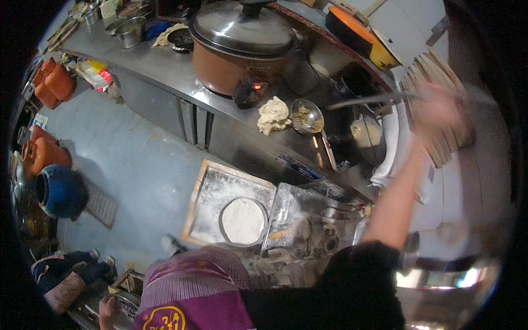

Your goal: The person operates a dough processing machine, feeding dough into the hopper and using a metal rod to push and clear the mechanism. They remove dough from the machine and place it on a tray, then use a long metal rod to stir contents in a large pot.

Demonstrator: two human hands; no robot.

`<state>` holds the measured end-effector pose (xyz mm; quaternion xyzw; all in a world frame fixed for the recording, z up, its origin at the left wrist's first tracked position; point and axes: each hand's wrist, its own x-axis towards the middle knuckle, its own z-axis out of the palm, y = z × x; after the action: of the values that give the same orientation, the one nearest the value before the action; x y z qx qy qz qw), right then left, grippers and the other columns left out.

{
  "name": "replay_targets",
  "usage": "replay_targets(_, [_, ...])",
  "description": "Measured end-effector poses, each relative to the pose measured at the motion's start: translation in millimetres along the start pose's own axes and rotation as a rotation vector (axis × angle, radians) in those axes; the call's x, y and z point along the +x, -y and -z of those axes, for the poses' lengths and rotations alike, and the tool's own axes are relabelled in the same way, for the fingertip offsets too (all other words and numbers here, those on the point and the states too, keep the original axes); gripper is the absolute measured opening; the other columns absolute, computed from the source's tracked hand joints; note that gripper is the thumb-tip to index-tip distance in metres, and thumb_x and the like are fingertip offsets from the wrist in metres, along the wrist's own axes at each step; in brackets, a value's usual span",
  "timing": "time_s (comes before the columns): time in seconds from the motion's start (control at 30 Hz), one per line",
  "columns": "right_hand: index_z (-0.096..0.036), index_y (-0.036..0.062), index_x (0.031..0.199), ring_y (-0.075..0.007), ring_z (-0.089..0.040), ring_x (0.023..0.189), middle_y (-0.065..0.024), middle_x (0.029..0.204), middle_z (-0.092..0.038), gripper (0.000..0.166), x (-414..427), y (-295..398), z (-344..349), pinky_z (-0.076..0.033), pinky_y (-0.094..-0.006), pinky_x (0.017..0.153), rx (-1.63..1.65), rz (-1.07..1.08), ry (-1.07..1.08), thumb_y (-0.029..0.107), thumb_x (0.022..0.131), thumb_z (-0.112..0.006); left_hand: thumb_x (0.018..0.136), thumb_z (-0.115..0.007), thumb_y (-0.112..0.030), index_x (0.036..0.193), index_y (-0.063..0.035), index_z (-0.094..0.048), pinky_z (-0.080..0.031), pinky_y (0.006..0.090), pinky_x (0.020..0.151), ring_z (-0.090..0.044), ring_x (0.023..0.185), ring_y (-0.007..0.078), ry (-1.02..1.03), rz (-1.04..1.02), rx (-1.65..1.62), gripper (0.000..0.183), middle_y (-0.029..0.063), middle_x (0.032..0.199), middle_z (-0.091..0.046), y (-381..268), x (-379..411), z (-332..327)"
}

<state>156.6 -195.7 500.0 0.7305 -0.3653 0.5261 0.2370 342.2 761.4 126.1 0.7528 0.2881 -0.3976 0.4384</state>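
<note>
My right hand (439, 109) is stretched out at the right, motion-blurred, closed around a long thin rod-like utensil (367, 100). Behind it is a fanned stack of pale slats (433, 70). My left hand (108, 307), small at the lower left edge, grips the rim of a round metal dish (128, 304); its contents are unclear. On the steel counter, a lump of dough (274, 115) lies beside a metal ladle (307, 116) with greenish-brown bits. A dark round pan (377, 159) holds a pale piece of food. Below, a floury wooden-framed tray (199, 185) bears a round container of white flour (243, 220).
A large brown lidded cooker (231, 70) stands on the steel counter (165, 74). Orange containers (57, 80) and a blue barrel (62, 192) stand on the left floor. A seated person's legs (76, 268) show at lower left. A cluttered metal surface (288, 206) adjoins the tray.
</note>
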Motion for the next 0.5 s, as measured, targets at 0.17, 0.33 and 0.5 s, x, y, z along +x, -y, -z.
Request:
replay_targets(0.17, [-0.062,-0.0047,0.075,-0.0219,-0.045,0.047,-0.0126,0.063,-0.061,0.037,-99.3,65.7,-65.6,-0.045,-0.0341,0.052,0.700,-0.560,0.045,0.021,0.096,-0.047,0.087,-0.053,-0.019,0.087,-0.0025,-0.056,-0.042,0.0336,0.049,-0.052,0.056,0.0177,0.026,-0.163,0.195,0.017,0.0061,0.069,-0.054,7.8,-25.0,7.8])
replay_targets(0.33, [-0.067,0.0008,0.085,-0.0122,-0.058,0.046,-0.0055,0.071,-0.069,0.037,-32.3,65.4,-27.9,-0.045,-0.0239,0.049,0.462,-0.448,0.135,0.034,0.091,-0.053,0.087,-0.053,-0.021,0.094,0.0001,-0.062,-0.051,0.0369,0.056,-0.064,0.066,0.0250,0.116,-0.214,0.165,0.024,0.0117,0.084,-0.068,133.5,75.2,104.2])
replay_targets(0.5, [-0.067,0.0047,0.094,-0.0078,-0.058,0.060,-0.0063,0.085,-0.070,0.030,78.9,84.6,69.2,-0.042,-0.0178,0.051,0.512,-0.307,-0.015,0.032,0.092,-0.054,0.086,-0.052,-0.020,0.093,-0.0008,-0.063,-0.050,0.0364,0.055,-0.061,0.062,0.0229,0.038,-0.192,0.332,0.024,0.0085,0.079,-0.066,51.0,21.2,14.3])
